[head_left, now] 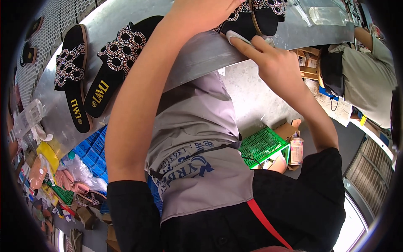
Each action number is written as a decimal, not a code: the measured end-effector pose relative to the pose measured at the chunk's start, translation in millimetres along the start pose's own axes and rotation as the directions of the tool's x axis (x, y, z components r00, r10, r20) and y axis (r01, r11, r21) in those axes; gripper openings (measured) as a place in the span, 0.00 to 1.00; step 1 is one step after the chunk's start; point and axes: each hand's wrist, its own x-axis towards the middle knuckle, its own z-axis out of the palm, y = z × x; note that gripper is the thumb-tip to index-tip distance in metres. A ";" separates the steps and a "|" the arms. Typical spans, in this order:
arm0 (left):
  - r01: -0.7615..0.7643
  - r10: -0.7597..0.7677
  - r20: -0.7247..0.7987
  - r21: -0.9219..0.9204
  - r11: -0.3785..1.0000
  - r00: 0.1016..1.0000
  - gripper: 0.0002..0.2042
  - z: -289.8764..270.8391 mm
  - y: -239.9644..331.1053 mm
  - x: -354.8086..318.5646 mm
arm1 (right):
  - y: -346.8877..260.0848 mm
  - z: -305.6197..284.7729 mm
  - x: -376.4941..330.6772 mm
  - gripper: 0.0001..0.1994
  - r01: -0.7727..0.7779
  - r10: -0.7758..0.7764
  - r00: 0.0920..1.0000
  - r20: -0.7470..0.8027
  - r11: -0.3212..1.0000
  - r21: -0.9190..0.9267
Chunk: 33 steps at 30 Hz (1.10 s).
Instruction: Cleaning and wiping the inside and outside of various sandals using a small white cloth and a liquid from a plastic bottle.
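At the top, a black slide sandal with a rhinestone-studded strap lies on the metal bench, beside its mate. My left hand reaches over to the strap of the first sandal and holds it; its fingertips are partly cut off by the picture's upper edge. My right hand is closed on a small white cloth, pressed near the sandal's edge. To the left of my left forearm lie two more such sandals, one slim and side-on, the other partly behind the arm.
The metal bench curves across in front of me. A clear bottle lies at its right end, a plastic container at its left. Below are blue crates and a green crate. Another person is at right.
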 end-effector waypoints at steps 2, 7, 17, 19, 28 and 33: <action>0.002 -0.002 -0.021 -0.002 1.000 1.000 0.10 2.4 0.4 -5.3 | -0.5 -6.5 -7.0 0.36 -0.003 0.005 0.998 0.058 0.999 -0.032; 0.027 -0.027 0.034 0.020 0.999 0.999 0.11 1.3 0.2 -1.3 | 5.3 -1.4 1.2 0.36 0.042 -0.042 0.999 0.003 0.999 -0.008; 0.002 -0.002 0.017 0.013 1.000 1.000 0.11 -1.6 -1.2 -3.6 | -3.2 -2.1 -2.9 0.36 0.008 -0.005 0.999 0.050 0.998 -0.058; -0.013 0.014 -0.006 0.028 1.000 1.000 0.11 -1.7 -1.8 -1.5 | -0.4 -1.8 -0.8 0.36 0.018 -0.015 0.999 0.048 0.998 -0.059; 0.033 -0.033 0.040 0.004 0.999 0.999 0.11 -5.1 0.4 -2.4 | -0.4 2.0 1.8 0.35 0.047 -0.047 0.999 -0.010 0.999 -0.004; 0.019 -0.020 0.031 0.032 0.999 0.999 0.11 -4.1 3.0 -1.8 | 1.6 2.7 5.1 0.37 0.048 -0.048 0.999 -0.021 0.999 0.015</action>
